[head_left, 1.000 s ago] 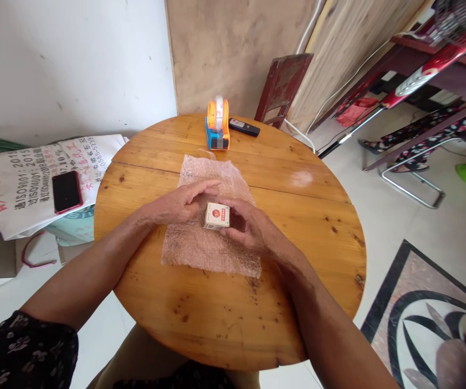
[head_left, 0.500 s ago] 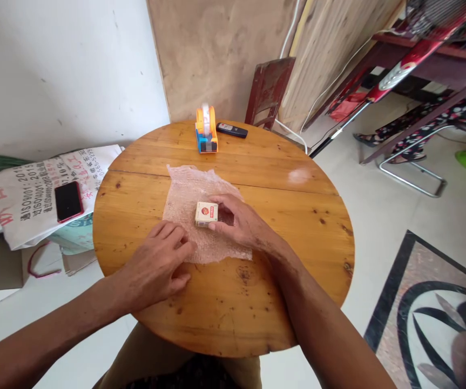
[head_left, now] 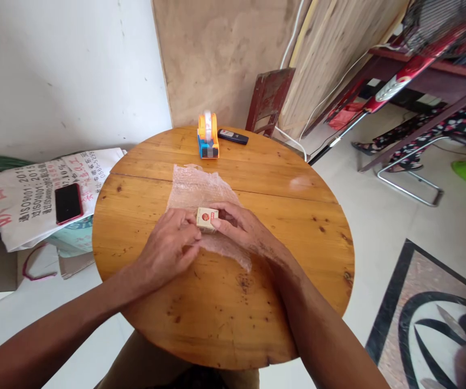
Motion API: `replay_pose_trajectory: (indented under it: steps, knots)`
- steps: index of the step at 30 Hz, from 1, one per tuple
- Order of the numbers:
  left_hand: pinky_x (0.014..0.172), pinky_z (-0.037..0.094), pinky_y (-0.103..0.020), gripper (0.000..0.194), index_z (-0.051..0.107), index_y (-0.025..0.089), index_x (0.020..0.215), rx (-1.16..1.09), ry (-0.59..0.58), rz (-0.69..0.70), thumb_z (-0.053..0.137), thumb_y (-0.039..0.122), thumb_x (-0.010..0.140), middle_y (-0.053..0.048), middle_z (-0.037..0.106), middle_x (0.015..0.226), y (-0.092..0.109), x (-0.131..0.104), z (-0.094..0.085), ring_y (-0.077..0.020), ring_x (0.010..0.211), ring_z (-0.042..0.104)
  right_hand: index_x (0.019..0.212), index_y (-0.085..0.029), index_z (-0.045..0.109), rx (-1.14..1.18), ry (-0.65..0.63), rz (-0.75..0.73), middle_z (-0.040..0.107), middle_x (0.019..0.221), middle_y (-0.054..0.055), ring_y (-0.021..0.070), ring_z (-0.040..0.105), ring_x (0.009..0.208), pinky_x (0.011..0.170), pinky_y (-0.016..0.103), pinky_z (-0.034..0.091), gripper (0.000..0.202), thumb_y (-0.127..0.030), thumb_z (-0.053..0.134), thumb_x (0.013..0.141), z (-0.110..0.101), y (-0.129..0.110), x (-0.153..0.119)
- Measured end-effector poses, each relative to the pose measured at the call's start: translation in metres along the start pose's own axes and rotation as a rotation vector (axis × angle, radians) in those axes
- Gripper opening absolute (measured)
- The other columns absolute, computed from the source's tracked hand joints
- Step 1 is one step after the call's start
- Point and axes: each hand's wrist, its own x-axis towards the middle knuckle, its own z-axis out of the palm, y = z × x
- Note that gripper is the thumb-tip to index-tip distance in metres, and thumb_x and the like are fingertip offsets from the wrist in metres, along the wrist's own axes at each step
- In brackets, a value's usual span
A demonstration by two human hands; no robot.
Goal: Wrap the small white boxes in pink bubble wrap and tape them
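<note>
A small cream box (head_left: 207, 217) with red print lies on a sheet of bubble wrap (head_left: 200, 186) on the round wooden table. My right hand (head_left: 243, 227) grips the box from the right, its thumb on the top and its fingers along the far side. At the near left edge of the sheet, my left hand (head_left: 171, 237) has its fingers curled and pinched on the wrap, close beside the box. The near edge of the sheet is drawn up, and my left hand hides part of it.
A tape dispenser (head_left: 207, 138) in orange and blue stands at the table's far edge, beside a black remote-like device (head_left: 233, 136). A phone (head_left: 68, 203) lies on a printed sack (head_left: 26, 189) to the left. A wooden chair (head_left: 269, 97) stands behind; a person's legs show at right.
My left hand has moved right and closed on the near edge of the bubble wrap, drawing it up toward the box. My right thumb has shifted onto the box's top.
</note>
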Motion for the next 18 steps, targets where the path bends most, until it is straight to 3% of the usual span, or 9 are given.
replay_pose_trajectory:
  steps: [5, 9, 12, 15, 18]
  knots:
    - [0.082, 0.052, -0.035, 0.007, 0.059, 0.02, 0.075, -0.253, -0.041, -0.209, 0.059, 0.024, 0.081, -0.006, 0.067, 0.111, -0.014, 0.03, -0.002, -0.0219, 0.098, 0.065, 0.12, -0.025, 0.06, 0.193, -0.013, 0.023, 0.064, 0.126, 0.007, 0.0257, 0.061, 0.115, 0.1, 0.045, 0.047, 0.049, -0.063, 0.051, 0.089, -0.015, -0.002, -0.004]
    - [0.073, 0.052, -0.03, 0.009, 0.06, 0.019, 0.075, -0.402, -0.046, -0.337, 0.061, 0.028, 0.079, -0.003, 0.073, 0.099, -0.019, 0.039, 0.006, -0.0193, 0.087, 0.068, 0.121, -0.023, 0.057, 0.242, -0.055, 0.068, 0.063, 0.125, 0.009, 0.0276, 0.062, 0.114, 0.097, 0.045, 0.05, 0.061, -0.056, 0.075, 0.072, -0.019, 0.0, -0.004]
    - [0.069, 0.05, -0.027, 0.009, 0.062, 0.019, 0.076, -0.43, -0.034, -0.347, 0.061, 0.027, 0.08, -0.003, 0.073, 0.094, -0.018, 0.039, 0.009, -0.0176, 0.082, 0.066, 0.106, -0.021, 0.06, 0.162, 0.03, 0.081, 0.068, 0.107, 0.006, 0.0233, 0.065, 0.096, 0.084, 0.039, 0.053, 0.046, -0.044, 0.078, 0.07, -0.012, 0.003, -0.001]
    - [0.071, 0.049, -0.027, 0.011, 0.06, 0.019, 0.072, -0.45, -0.027, -0.332, 0.061, 0.025, 0.08, -0.002, 0.072, 0.091, -0.017, 0.038, 0.009, -0.0159, 0.08, 0.065, 0.085, -0.021, 0.058, 0.221, 0.102, 0.077, 0.07, 0.101, 0.004, 0.0192, 0.065, 0.086, 0.076, 0.033, 0.052, 0.027, -0.042, 0.073, 0.074, -0.001, 0.008, 0.005]
    - [0.073, 0.049, -0.027, 0.016, 0.058, 0.018, 0.067, -0.475, -0.01, -0.346, 0.062, 0.026, 0.081, -0.002, 0.071, 0.09, -0.019, 0.038, 0.009, -0.0149, 0.079, 0.064, 0.074, -0.021, 0.056, 0.314, 0.141, 0.099, 0.071, 0.1, 0.005, 0.0172, 0.064, 0.08, 0.07, 0.03, 0.051, 0.029, -0.046, 0.07, 0.076, 0.007, 0.011, 0.009]
